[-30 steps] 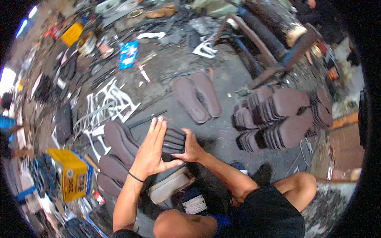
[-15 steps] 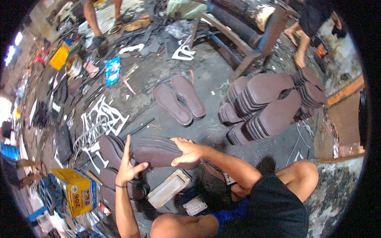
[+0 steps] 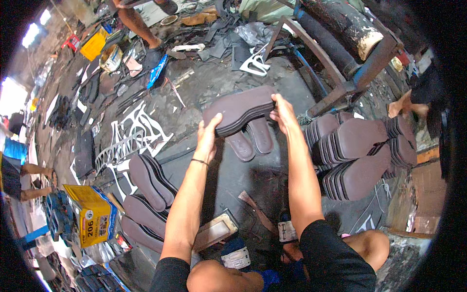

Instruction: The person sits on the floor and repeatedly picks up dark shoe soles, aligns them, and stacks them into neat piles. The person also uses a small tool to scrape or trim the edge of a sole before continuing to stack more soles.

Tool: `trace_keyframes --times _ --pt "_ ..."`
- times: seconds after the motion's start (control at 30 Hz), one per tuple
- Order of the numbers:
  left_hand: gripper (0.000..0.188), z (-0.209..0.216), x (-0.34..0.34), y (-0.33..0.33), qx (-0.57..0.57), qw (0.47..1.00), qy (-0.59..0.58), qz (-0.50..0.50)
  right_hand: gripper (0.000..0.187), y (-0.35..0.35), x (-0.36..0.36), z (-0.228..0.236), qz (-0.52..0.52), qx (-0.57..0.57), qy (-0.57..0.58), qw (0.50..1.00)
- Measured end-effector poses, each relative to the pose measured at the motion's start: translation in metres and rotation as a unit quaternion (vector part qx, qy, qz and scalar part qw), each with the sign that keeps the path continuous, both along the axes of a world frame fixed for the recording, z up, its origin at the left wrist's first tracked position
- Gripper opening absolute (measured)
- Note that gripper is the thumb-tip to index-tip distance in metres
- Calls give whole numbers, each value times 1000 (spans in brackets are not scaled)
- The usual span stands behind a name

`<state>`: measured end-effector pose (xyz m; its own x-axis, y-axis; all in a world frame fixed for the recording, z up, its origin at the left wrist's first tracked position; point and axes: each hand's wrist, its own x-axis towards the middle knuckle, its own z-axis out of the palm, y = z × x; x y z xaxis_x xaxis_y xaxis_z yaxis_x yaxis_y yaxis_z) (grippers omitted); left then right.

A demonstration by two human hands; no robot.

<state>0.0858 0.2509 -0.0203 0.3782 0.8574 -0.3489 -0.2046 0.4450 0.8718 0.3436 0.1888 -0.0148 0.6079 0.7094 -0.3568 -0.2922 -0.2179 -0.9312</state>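
A stack of brown shoe soles (image 3: 242, 108) is held up in front of me, lying crosswise, its layered edges facing me. My left hand (image 3: 207, 137) is closed on its left end, thumb on top, and my right hand (image 3: 283, 115) grips the right end. Below it, on the dark floor, lie two single soles (image 3: 261, 137) side by side, partly hidden by the stack. More stacked soles (image 3: 359, 141) are piled to the right of my right forearm. Left of my left forearm lie further stacks of soles (image 3: 152, 184).
White cut-out scrap sheets (image 3: 138, 129) lie at the left, near a yellow box (image 3: 92, 219). A metal frame with rollers (image 3: 335, 53) stands at the far right. By my knees are a framed whitish block (image 3: 216, 229) and a brown strip (image 3: 255, 209). Another person's leg (image 3: 138, 27) shows at the far left.
Both hands have carried the stack of soles forward, away from my body, over the two soles on the floor. My left hand, formerly spread beside the stack, now grips it. The view has shifted.
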Motion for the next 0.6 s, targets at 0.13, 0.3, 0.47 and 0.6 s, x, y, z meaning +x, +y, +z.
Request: trace_keyframes --times 0.13,0.3,0.47,0.6 --pt "94 -43 -4 10 79 980 175 42 60 4 -2 -36 20 -84 -129 988" --pt "84 15 -66 -41 345 855 359 143 57 -16 -118 17 -135 35 -393 909" --pt "60 -2 -210 -62 398 640 577 315 48 -9 -285 -24 321 88 -124 935" --pt "64 -49 -301 -55 113 862 472 146 132 15 -389 -70 505 -117 -171 838"
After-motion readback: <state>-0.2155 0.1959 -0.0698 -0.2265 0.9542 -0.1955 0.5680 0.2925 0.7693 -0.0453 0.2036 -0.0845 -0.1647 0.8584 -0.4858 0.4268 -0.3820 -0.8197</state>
